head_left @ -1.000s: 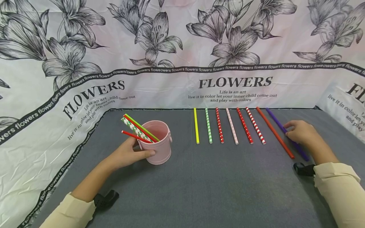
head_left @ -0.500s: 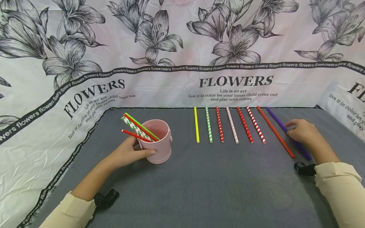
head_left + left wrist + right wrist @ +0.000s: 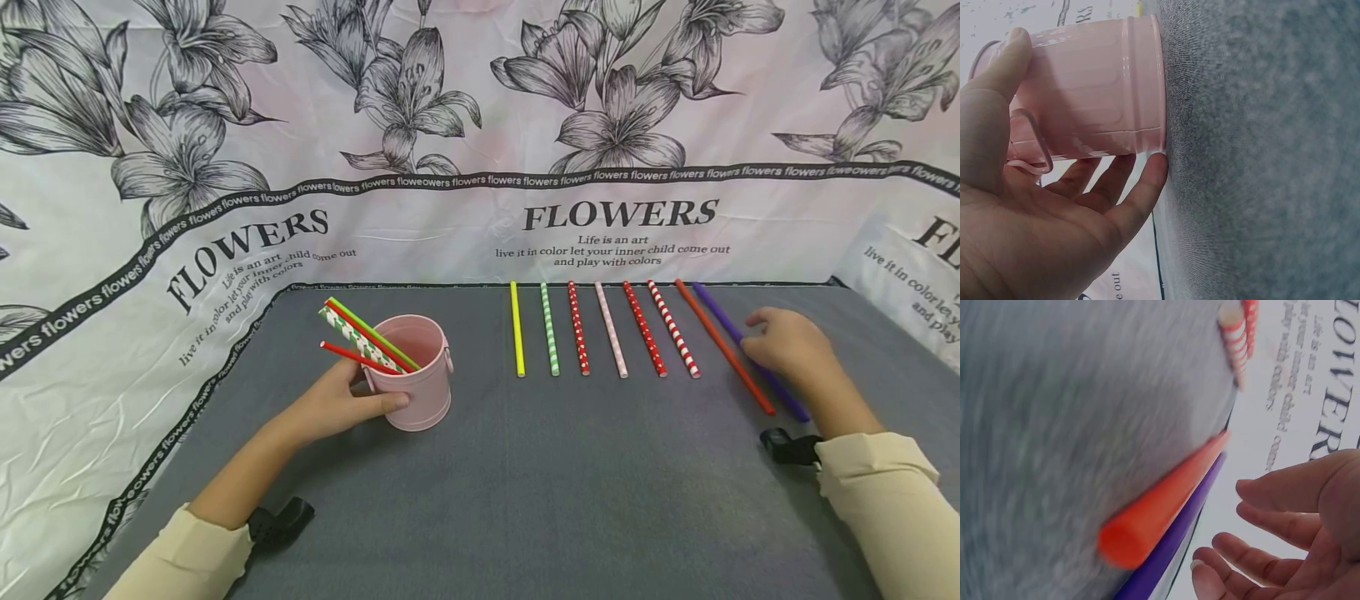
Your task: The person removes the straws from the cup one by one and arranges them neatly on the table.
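Note:
My left hand (image 3: 330,407) grips the side of a small pink metal bucket (image 3: 420,407), thumb on the near side, fingers round the far side. In the left wrist view the bucket (image 3: 1079,87) rests upright on the grey cloth. Several straws (image 3: 358,333), green, red and leaf-patterned, lean out over its left rim. On the right, my right hand (image 3: 791,343) hovers beside a purple straw (image 3: 718,310), partly covering it in the head view. The right wrist view has the fingers loosely bent, apart from the purple straw (image 3: 1175,534). An orange-red straw (image 3: 723,346) lies alongside it.
Left of the orange straw lies a spaced row: red-white striped (image 3: 672,329), red dotted (image 3: 645,329), pale pink (image 3: 611,329), another red dotted (image 3: 578,329), green striped (image 3: 550,329) and yellow (image 3: 517,329) straws. A flower-printed curtain (image 3: 480,225) borders the table behind.
The purple straw has shifted left, closer to the orange-red one. My right hand has moved slightly left and released the straw. My left hand and the bucket stay put.

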Demonstrator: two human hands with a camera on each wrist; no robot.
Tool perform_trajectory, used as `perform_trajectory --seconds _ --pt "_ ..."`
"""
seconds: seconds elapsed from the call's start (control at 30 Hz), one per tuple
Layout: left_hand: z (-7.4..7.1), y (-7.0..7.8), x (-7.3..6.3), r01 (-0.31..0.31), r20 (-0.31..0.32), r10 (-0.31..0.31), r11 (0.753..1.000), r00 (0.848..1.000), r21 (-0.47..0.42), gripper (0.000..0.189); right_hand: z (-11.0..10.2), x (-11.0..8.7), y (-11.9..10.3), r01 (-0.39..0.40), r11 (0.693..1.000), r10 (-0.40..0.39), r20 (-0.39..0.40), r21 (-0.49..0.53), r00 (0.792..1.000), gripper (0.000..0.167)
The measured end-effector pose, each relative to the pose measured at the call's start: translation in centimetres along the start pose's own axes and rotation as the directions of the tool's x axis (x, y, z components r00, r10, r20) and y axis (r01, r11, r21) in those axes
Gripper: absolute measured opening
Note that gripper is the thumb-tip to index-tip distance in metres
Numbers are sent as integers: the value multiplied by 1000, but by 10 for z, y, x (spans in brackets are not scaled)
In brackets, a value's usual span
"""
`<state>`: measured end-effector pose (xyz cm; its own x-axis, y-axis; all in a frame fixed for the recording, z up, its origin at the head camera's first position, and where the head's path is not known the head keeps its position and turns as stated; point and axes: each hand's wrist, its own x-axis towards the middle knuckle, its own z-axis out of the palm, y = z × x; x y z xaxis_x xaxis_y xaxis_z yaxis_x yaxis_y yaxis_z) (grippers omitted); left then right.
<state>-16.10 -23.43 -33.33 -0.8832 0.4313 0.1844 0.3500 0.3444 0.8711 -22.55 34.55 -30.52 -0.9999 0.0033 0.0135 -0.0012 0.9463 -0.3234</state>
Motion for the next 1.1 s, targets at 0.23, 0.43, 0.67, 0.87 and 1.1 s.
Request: perform_trajectory --seconds 0.23,0.43,0.67,0.87,1.1 --pt "0 -1 1 -14 3 14 1000 1000 4 68 4 -1 -35 39 997 -41 21 68 999 47" --pt "0 0 1 -4 5 4 1000 1000 0 68 10 -4 -74 103 987 -108 37 127 993 47" --pt "1 1 2 -1 9 1 1000 1000 -3 67 17 -13 -114 238 957 -245 23 166 969 44" --pt "0 0 2 -12 10 12 1000 1000 -11 67 23 -22 -148 364 907 -367 -27 209 930 37" --pt "0 0 0 -9 6 9 1000 1000 -7 68 35 -29 -192 538 805 -528 -113 251 842 28"
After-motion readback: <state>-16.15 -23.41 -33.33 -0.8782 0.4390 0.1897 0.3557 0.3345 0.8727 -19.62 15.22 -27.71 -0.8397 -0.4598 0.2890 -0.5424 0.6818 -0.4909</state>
